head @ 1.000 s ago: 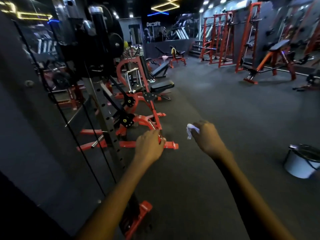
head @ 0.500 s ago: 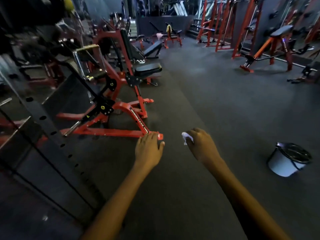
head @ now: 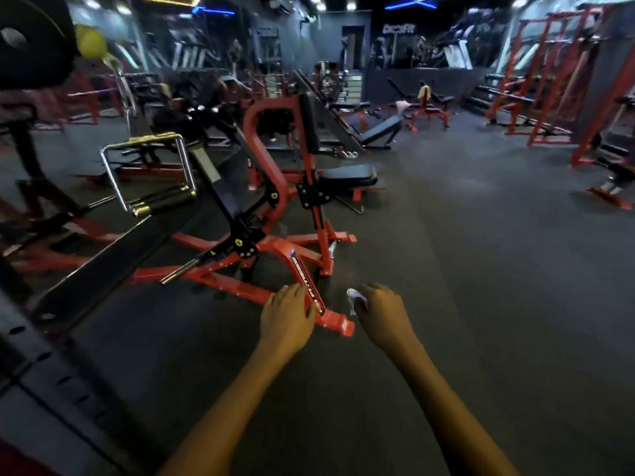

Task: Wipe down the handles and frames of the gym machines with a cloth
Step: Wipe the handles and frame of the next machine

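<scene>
Head view: cloth in right hand

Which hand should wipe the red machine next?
Probably the right hand: it already grips the white cloth, beside the end of the red machine frame. The left hand holds nothing, fingers loosely curled in front of that frame, so it would need the cloth first.

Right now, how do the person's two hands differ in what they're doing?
The right hand is curled around a small white cloth, while the left hand holds nothing. The left hand appears in front of the red machine's base frame, though contact cannot be told; the right hand appears over bare floor beside that frame. Both are seen from the back, reaching forward and down, forearms bare.
</scene>
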`<state>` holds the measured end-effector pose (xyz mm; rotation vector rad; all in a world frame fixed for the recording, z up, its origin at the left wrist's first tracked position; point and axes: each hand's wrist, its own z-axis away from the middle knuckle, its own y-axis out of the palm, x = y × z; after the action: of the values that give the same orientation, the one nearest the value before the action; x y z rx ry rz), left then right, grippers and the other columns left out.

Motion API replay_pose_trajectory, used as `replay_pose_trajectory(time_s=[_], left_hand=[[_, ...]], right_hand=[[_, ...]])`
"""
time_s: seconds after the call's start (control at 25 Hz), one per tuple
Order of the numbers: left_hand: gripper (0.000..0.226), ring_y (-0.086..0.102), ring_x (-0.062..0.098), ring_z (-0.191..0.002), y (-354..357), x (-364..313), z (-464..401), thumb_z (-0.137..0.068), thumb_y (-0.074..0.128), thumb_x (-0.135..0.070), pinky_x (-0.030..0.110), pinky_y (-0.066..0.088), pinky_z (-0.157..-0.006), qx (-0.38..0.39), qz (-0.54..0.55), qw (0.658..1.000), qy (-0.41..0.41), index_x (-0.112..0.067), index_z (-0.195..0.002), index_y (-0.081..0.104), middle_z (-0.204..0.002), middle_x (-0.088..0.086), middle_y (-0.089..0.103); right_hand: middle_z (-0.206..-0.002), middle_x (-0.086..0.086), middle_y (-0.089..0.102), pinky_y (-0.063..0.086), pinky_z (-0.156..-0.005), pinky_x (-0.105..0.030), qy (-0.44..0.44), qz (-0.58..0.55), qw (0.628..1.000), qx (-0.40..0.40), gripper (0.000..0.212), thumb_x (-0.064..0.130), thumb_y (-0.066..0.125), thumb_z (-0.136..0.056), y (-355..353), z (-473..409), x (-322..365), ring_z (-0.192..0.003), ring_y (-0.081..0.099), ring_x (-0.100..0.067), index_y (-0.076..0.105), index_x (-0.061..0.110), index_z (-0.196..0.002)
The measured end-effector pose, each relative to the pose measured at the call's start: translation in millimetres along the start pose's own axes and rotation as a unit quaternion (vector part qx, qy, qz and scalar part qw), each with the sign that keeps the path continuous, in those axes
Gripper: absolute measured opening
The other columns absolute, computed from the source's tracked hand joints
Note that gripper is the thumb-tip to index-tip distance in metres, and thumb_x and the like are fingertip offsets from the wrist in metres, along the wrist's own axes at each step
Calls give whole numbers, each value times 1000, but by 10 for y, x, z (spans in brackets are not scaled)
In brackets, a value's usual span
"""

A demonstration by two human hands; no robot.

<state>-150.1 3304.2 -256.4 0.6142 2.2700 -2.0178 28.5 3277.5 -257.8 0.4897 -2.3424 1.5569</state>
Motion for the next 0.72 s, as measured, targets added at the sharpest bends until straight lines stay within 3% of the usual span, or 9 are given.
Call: replay_pose_trajectory(time_s=[0.32,0.48,0.64,0.72], left_hand=[[52,29,18,-141,166,-60,-1479,-100,40,-42,36,21,-117,-33,-15,989,-141,-17,-145,36,-152,2,36],[50,33,18,-139,216,290,-2245,-100,40,-42,37,25,-115,-54,-17,981,-185,-19,-144,37,-151,0,38],[45,39,19,-134,59,810,-3200,-99,42,-39,35,28,-110,-94,-17,972,-216,-19,-139,43,-144,1,45],[41,43,19,-130,-29,1053,-3622,-99,43,-37,33,28,-108,-114,-19,966,-231,-18,-135,47,-140,0,49]], right_hand=[[-99,-9,68,49,-80,-38,-112,-73,988,83,18,19,55,-89,432,-1910,-495,-90,64,-26,70,11,-94],[-94,-8,67,47,-75,-36,-152,-80,978,121,44,41,34,-83,926,-2882,-516,-88,63,-29,66,12,-87],[-99,-18,67,43,-79,-37,-190,-73,970,132,20,15,52,-91,1308,-3971,-324,-95,61,-35,67,4,-95],[-100,-19,67,44,-81,-39,-206,-84,967,121,17,12,55,-89,1479,-4429,-212,-96,61,-37,68,5,-97]])
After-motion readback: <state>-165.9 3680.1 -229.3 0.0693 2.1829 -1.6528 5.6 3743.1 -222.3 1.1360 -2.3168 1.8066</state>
